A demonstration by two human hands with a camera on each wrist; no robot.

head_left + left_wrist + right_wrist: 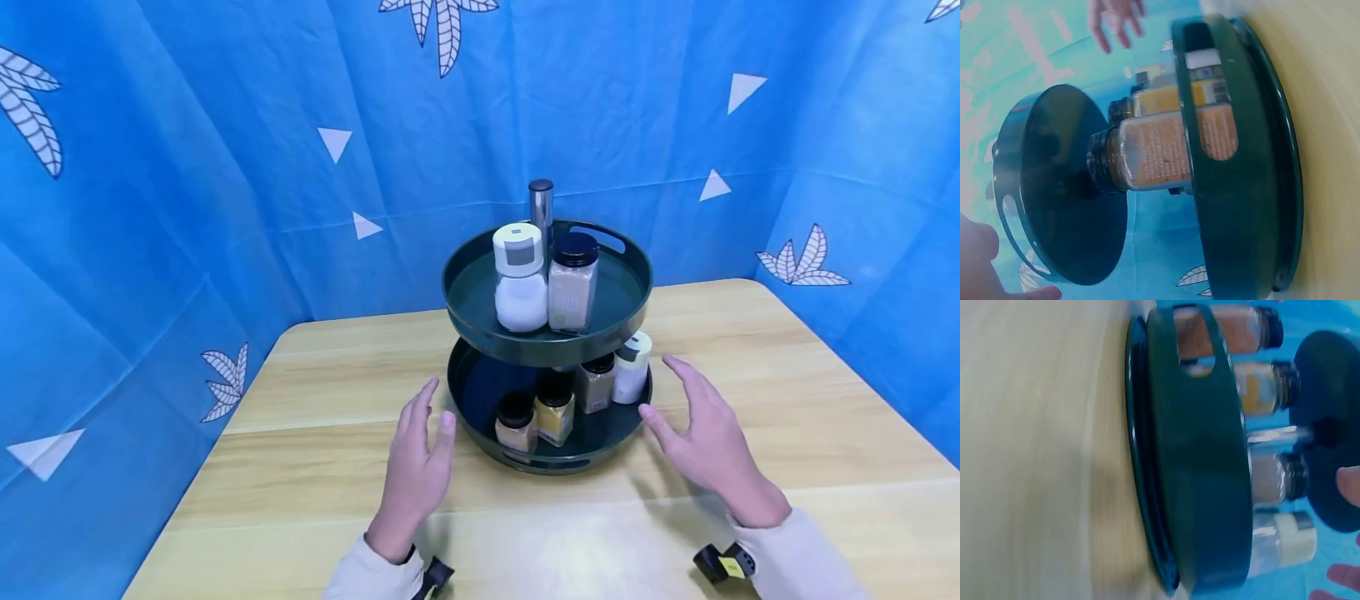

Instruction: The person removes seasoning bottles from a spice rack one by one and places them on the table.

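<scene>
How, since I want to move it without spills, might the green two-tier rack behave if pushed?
The rack might tip, as its upper tray carries jars high up. It probably won't flex, since its round walls look rigid. The jars, seemingly unfastened, could slide.

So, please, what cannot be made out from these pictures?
Head: the back of the lower tray, hidden by the upper tray.
Head: label print on the upper black-lidded jar, too small.
Left wrist: left hand, cut by left edge.
Right wrist: upper tray, cut by right edge.
</scene>
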